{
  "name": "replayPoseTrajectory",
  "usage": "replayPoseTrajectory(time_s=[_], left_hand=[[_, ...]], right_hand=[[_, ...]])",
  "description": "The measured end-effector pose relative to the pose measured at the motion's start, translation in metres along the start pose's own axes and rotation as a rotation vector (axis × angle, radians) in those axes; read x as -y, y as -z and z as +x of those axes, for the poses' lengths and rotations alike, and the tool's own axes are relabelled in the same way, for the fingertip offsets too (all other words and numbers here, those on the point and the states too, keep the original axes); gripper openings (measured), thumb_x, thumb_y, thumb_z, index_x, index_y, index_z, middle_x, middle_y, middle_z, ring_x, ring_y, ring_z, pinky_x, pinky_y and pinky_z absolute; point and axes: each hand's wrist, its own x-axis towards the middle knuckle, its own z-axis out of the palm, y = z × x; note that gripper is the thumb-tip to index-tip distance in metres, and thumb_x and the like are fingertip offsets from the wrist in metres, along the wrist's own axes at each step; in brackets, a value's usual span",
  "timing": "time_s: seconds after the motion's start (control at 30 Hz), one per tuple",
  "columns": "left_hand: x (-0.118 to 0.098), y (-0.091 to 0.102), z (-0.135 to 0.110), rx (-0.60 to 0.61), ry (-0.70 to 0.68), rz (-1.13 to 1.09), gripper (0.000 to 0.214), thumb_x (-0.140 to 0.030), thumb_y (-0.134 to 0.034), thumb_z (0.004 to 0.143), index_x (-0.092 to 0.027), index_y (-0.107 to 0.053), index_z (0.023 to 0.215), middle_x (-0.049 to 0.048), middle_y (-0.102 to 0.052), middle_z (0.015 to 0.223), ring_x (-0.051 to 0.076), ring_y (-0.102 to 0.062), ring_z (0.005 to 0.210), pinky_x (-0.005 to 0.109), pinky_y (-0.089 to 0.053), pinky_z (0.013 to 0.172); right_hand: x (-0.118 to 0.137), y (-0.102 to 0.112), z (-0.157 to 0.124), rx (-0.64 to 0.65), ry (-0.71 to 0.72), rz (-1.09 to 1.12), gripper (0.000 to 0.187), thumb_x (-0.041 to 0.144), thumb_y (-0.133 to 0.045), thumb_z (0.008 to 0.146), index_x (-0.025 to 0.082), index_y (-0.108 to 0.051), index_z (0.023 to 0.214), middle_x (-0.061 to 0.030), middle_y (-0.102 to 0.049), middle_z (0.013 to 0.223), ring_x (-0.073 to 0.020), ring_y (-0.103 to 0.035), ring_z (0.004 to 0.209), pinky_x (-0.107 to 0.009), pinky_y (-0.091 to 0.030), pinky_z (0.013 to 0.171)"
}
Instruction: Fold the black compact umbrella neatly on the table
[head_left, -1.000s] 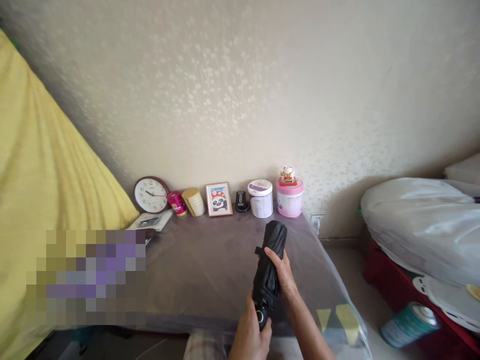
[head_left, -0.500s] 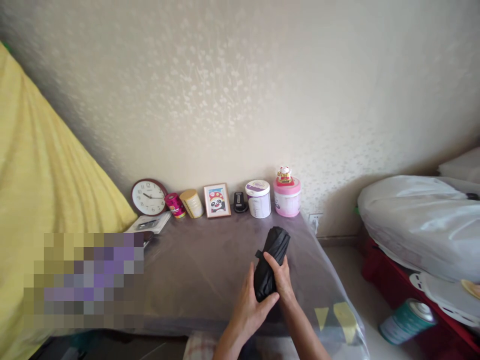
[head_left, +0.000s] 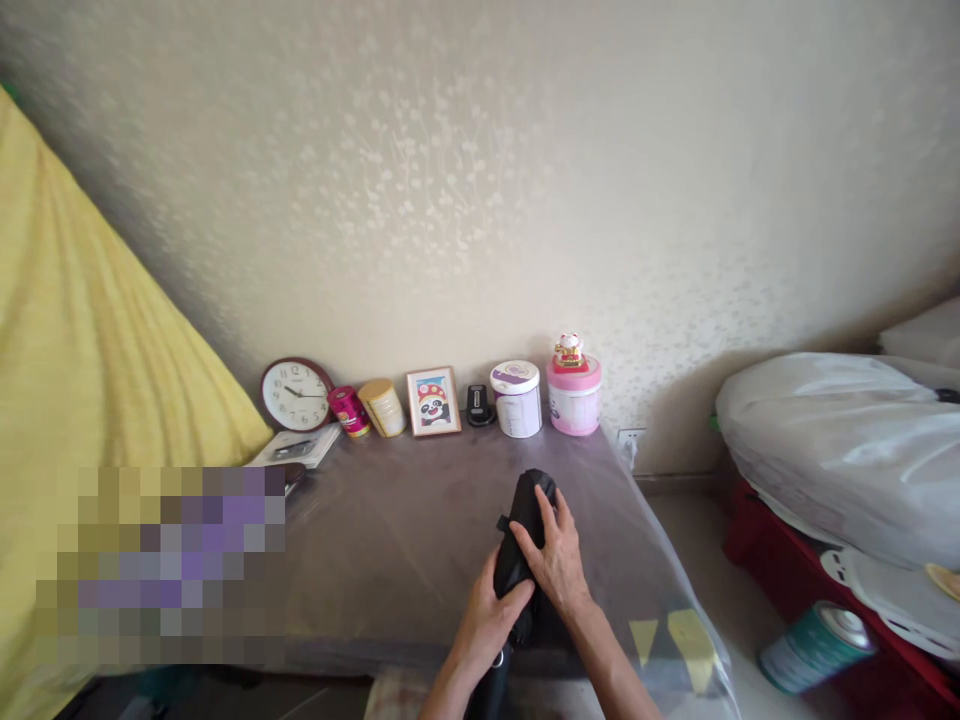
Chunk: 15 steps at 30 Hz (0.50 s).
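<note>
As the left hand [head_left: 484,612] clasps a folded black fabric umbrella [head_left: 511,568], the right hand [head_left: 562,560] touches it.
Right fingers lie spread farther up, their grip unclear.

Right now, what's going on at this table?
A person is handling a folded black umbrella above the near part of the table. The left hand holds it lower down, the right hand higher up. Beyond, near the wall, stand a round clock, a framed panda picture and several containers.

Left fingers [head_left: 516,602] and right fingers [head_left: 564,515] hold a folded black umbrella [head_left: 512,568] over the table [head_left: 390,540]
</note>
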Motion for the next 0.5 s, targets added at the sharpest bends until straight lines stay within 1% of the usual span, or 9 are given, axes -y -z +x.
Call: replayPoseTrajectory(time_s=[0.07,0.1,0.13,0.2,0.27,0.37,0.43,0.5], left_hand=[[0.0,0.001,0.001,-0.001,0.009,0.028,0.054,-0.025,-0.06,0.073,-0.013,-0.049,0.125,0.0081,-0.062,0.118,0.022,-0.056,0.11,0.028,-0.043,0.093],[0.0,0.001,0.002,0.002,0.017,0.043,0.052,-0.025,-0.06,0.073,-0.013,-0.05,0.123,0.0078,-0.063,0.116,0.022,-0.057,0.108,0.028,-0.043,0.091],[-0.001,0.001,0.002,0.005,0.026,0.058,0.051,-0.026,-0.06,0.073,-0.013,-0.051,0.122,0.0074,-0.064,0.113,0.022,-0.058,0.106,0.029,-0.044,0.09],[-0.004,0.002,0.002,0.002,0.042,0.096,0.051,-0.027,-0.06,0.072,-0.013,-0.052,0.12,0.0066,-0.066,0.11,0.023,-0.06,0.102,0.029,-0.045,0.088],[-0.006,0.005,0.003,-0.007,0.044,0.15,0.051,-0.027,-0.06,0.072,-0.015,-0.052,0.12,0.0057,-0.066,0.108,0.023,-0.06,0.101,0.029,-0.044,0.087],[-0.008,0.012,0.005,-0.006,0.028,0.227,0.051,-0.029,-0.059,0.074,-0.018,-0.051,0.123,0.005,-0.066,0.108,0.022,-0.06,0.1,0.029,-0.044,0.086],[-0.011,0.019,0.007,-0.012,0.02,0.277,0.051,-0.03,-0.057,0.075,-0.018,-0.049,0.124,0.0059,-0.066,0.108,0.022,-0.061,0.099,0.028,-0.044,0.085],[-0.014,0.025,0.009,-0.034,0.007,0.351,0.052,-0.031,-0.056,0.077,-0.017,-0.047,0.126,0.0079,-0.065,0.11,0.023,-0.06,0.101,0.028,-0.043,0.085]], right_hand=[[-0.001,0.0,0.0,0.045,0.168,-0.078,0.037,0.039,-0.059,0.079,0.026,-0.062,0.113,-0.0083,-0.039,0.14,-0.0304,-0.035,0.127,-0.051,-0.025,0.104],[-0.001,0.001,0.0,0.08,0.234,-0.089,0.028,0.036,-0.056,0.082,0.026,-0.065,0.106,-0.0075,-0.043,0.137,-0.0291,-0.038,0.126,-0.05,-0.026,0.104],[-0.001,0.002,0.0,0.112,0.28,-0.08,0.022,0.033,-0.054,0.084,0.027,-0.068,0.099,-0.007,-0.049,0.132,-0.0277,-0.041,0.123,-0.049,-0.028,0.103],[0.002,0.006,0.001,0.152,0.311,-0.02,0.018,0.03,-0.052,0.085,0.027,-0.07,0.089,-0.0061,-0.058,0.119,-0.0256,-0.049,0.113,-0.046,-0.033,0.099],[0.006,0.012,0.001,0.161,0.281,0.06,0.015,0.031,-0.055,0.083,0.027,-0.069,0.084,-0.0049,-0.064,0.107,-0.0241,-0.054,0.101,-0.042,-0.038,0.094],[0.011,0.023,0.0,0.198,0.163,0.195,0.012,0.034,-0.059,0.081,0.027,-0.069,0.078,-0.0031,-0.065,0.086,-0.0216,-0.056,0.082,-0.035,-0.043,0.081],[0.013,0.031,-0.003,0.272,0.068,0.306,0.015,0.037,-0.06,0.079,0.025,-0.068,0.073,-0.0013,-0.062,0.074,-0.0189,-0.054,0.071,-0.03,-0.043,0.071],[0.015,0.038,-0.008,0.368,-0.004,0.414,0.019,0.038,-0.06,0.079,0.024,-0.067,0.069,-0.0002,-0.058,0.069,-0.0168,-0.051,0.066,-0.027,-0.042,0.067]])
